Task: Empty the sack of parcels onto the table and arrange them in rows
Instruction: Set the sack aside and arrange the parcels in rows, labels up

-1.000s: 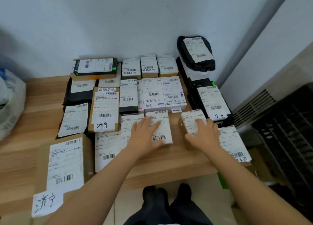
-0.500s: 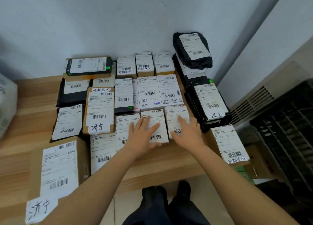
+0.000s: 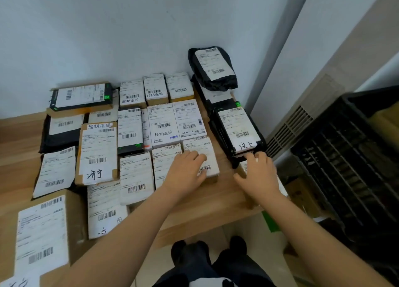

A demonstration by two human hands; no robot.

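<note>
Labelled parcels lie in rows on the wooden table (image 3: 216, 202) against the wall. My left hand (image 3: 185, 172) rests flat, fingers straight, on a small white-labelled box (image 3: 201, 148) in the front row. My right hand (image 3: 257, 174) lies over a parcel (image 3: 243, 165) at the table's right edge and hides most of it; its fingertips reach the front of the black box marked 汉上 (image 3: 235, 124). A black bag parcel (image 3: 212, 66) tops the stack in the far right corner. The sack is out of view.
A large cardboard box (image 3: 73, 217) sits at the front left of the table. A black slatted crate (image 3: 345, 157) stands on the right beside the table, with a wall vent (image 3: 289, 124) behind it. The front table edge is close to my legs.
My right hand left the small box it slid against the row and moved right onto the parcel at the table's edge. My left hand shifted right onto that small box. The view panned right.
</note>
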